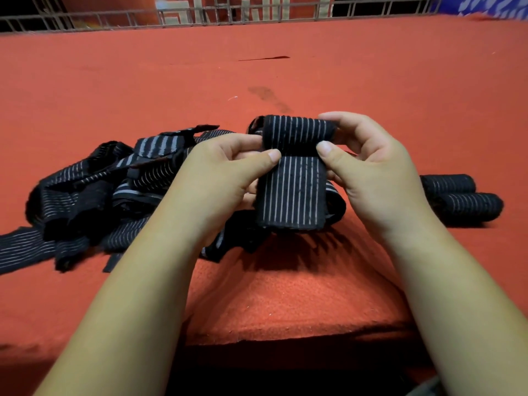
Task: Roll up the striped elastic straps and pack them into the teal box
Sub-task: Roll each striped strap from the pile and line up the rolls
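Note:
Both my hands hold one black strap with thin white stripes (291,192) above the red table. Its top end is curled into a partial roll between my fingertips, and the loose end hangs down toward the table. My left hand (225,167) pinches the roll's left side. On the roll's right side, my right hand (368,161) grips it with thumb and fingers. A tangled pile of unrolled striped straps (94,192) lies to the left. Two finished rolls (460,198) lie side by side on the right. No teal box is in view.
The red felt-covered table (285,295) has its front edge just below my wrists. A metal railing (200,15) runs along the far edge. A dark stain (268,95) marks the cloth beyond my hands.

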Action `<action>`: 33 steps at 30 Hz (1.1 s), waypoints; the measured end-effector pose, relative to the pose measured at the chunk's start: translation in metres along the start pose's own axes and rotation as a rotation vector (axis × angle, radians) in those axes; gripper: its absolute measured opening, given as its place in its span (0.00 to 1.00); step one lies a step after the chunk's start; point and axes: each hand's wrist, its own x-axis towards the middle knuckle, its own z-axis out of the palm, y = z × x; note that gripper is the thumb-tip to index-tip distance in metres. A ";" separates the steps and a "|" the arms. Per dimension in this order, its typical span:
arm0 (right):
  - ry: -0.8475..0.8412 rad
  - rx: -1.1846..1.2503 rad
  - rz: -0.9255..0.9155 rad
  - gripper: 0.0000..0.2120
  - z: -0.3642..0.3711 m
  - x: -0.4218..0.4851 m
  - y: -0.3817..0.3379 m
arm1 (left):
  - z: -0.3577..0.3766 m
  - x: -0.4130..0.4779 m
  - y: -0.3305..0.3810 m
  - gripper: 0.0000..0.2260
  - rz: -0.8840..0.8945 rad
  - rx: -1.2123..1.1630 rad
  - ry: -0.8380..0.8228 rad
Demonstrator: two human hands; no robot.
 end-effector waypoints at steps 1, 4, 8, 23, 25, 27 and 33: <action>0.004 0.005 -0.006 0.15 0.000 -0.001 -0.001 | 0.000 -0.001 0.000 0.11 0.003 0.023 0.010; 0.002 0.006 -0.015 0.17 0.001 -0.005 -0.004 | 0.000 -0.005 0.003 0.12 0.014 0.084 0.044; 0.001 0.013 -0.024 0.18 0.001 -0.009 -0.009 | -0.001 -0.014 0.014 0.14 0.065 0.135 0.078; 0.020 0.176 0.015 0.13 0.014 -0.016 -0.022 | 0.003 -0.027 0.032 0.10 0.223 0.057 0.216; 0.053 0.141 -0.004 0.12 0.014 -0.016 -0.023 | 0.004 -0.029 0.035 0.09 0.252 0.093 0.226; 0.086 0.089 -0.021 0.11 0.014 -0.015 -0.023 | 0.003 -0.028 0.034 0.08 0.262 0.125 0.240; 0.104 0.043 -0.023 0.10 0.019 -0.015 -0.019 | 0.002 -0.025 0.025 0.07 0.240 0.120 0.236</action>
